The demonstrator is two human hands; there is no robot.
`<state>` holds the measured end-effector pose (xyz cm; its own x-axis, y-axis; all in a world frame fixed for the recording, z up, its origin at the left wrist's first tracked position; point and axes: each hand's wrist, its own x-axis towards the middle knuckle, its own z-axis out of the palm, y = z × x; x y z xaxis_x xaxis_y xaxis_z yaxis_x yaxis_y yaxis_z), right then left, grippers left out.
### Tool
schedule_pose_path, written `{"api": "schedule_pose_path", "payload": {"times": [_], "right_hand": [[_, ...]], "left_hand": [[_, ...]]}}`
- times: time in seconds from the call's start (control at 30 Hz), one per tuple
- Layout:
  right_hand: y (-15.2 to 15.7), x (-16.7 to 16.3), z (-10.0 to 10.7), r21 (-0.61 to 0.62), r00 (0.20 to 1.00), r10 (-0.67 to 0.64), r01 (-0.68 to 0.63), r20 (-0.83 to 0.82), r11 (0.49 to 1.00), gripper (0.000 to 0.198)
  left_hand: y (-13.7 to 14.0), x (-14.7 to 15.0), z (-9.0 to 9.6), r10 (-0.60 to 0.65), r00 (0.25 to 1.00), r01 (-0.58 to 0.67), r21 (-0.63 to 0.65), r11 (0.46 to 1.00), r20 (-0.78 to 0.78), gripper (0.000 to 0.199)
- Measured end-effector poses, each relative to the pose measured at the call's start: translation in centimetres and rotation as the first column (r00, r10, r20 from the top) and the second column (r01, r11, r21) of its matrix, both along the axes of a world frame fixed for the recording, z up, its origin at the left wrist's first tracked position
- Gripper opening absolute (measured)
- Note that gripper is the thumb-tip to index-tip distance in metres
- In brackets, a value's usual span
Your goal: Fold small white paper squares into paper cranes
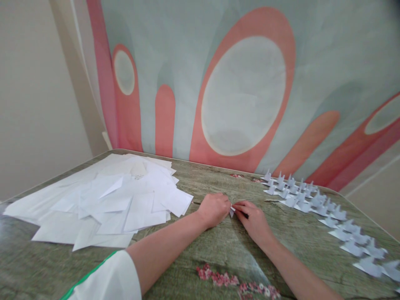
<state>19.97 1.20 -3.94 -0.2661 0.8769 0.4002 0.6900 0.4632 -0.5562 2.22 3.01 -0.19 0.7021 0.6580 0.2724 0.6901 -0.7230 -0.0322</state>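
Observation:
Between my two hands is a small piece of folded white paper (pixel 231 211), held just over the middle of the table. My left hand (pixel 215 209) is closed on its left side, the fingers curled and mostly hidden behind the back of the hand. From the right, my right hand (pixel 252 219) pinches the paper between thumb and fingertips. Most of the paper is covered by the fingers, so its exact shape cannot be made out.
A wide, loose pile of white paper sheets (pixel 103 204) spreads over the left of the wood-patterned table (pixel 175 258). Along the right side stand rows of folded white paper cranes (pixel 318 202). Behind the table hangs a patterned grey-green and coral cloth (pixel 184 50).

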Motion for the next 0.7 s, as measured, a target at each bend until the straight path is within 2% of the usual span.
{"api": "schedule_pose_path", "payload": {"times": [0.5,0.7], "right_hand": [[-0.53,-0.19,0.51,0.081,0.976,-0.008,-0.01,0.216,0.997,0.023],[-0.67,-0.23,0.57,0.077,0.979,0.002,-0.018,0.206,0.997,0.023]], "left_hand": [[0.39,-0.44,-0.03,-0.052,0.996,0.053,0.02,0.998,-0.068,0.026],[0.3,-0.51,0.05,-0.08,0.994,0.081,0.008,0.997,-0.069,0.024]]}}
